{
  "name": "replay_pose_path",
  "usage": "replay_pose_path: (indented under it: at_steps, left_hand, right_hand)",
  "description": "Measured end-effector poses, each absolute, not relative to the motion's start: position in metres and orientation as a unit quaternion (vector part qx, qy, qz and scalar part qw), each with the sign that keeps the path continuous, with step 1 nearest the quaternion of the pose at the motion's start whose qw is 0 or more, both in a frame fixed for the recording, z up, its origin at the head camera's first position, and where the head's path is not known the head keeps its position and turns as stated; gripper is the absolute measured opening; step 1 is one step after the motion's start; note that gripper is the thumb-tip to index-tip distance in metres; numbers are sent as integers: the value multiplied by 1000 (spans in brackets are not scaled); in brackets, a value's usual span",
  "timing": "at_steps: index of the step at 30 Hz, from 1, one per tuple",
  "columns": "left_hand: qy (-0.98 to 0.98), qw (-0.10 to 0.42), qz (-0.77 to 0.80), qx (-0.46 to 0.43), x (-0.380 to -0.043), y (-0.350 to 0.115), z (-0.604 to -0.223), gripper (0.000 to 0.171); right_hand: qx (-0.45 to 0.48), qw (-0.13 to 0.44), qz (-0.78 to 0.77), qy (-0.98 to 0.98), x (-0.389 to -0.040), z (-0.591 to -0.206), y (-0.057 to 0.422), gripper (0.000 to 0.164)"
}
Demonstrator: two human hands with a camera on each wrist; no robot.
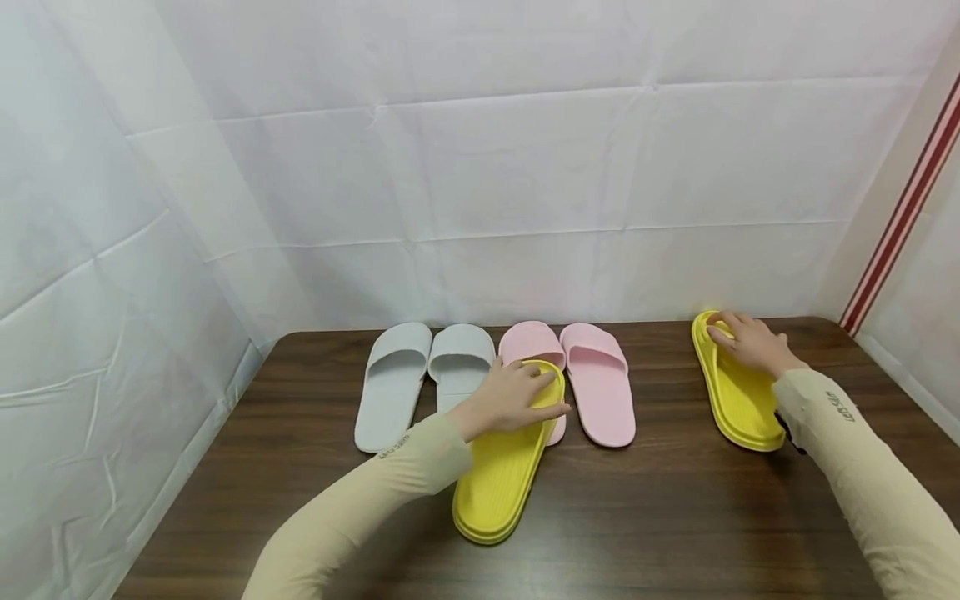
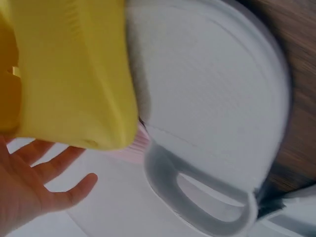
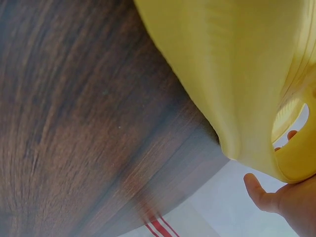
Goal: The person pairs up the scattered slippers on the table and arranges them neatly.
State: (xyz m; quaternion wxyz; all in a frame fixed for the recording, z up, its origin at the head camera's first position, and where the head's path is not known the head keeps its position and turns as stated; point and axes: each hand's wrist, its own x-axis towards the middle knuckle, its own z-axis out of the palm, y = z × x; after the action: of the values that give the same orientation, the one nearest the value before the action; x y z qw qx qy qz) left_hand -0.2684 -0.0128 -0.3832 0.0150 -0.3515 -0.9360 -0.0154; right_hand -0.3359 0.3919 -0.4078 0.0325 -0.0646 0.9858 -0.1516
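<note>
My left hand [image 1: 513, 396] holds a yellow slide slipper [image 1: 495, 492] by its strap end, its thumb sticking out to the side. This slipper is tilted and partly covers one pink slipper; in the left wrist view its yellow side [image 2: 74, 74] looms above a white slipper. At the far right, my right hand [image 1: 753, 343] holds the other yellow slipper [image 1: 738, 408] at its strap end. Through the strap opening in the right wrist view, fingertips [image 3: 292, 134] show, while the thumb stands apart. Most of the gripping fingers are hidden.
Two white slippers [image 1: 390, 400] stand side by side at the back left of the dark wooden table [image 1: 615, 525]. Beside them is a pair of pink slippers [image 1: 603, 392]. White sheeting [image 1: 517, 175] rises behind the table, with a red stripe [image 1: 900, 217] at right.
</note>
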Motion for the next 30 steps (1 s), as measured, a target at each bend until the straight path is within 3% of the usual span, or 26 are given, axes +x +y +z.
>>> replay_pose_path:
  at_steps: [12, 30]
  left_hand:
    - [-915, -30, -34, -401, -276, -49, -383, 67]
    - [-895, -8, -72, -440, -286, -66, -391, 51]
  right_hand:
    - [-67, 24, -154, 986, -336, -407, 390, 56]
    - [-68, 17, -157, 985, -335, -407, 386, 54]
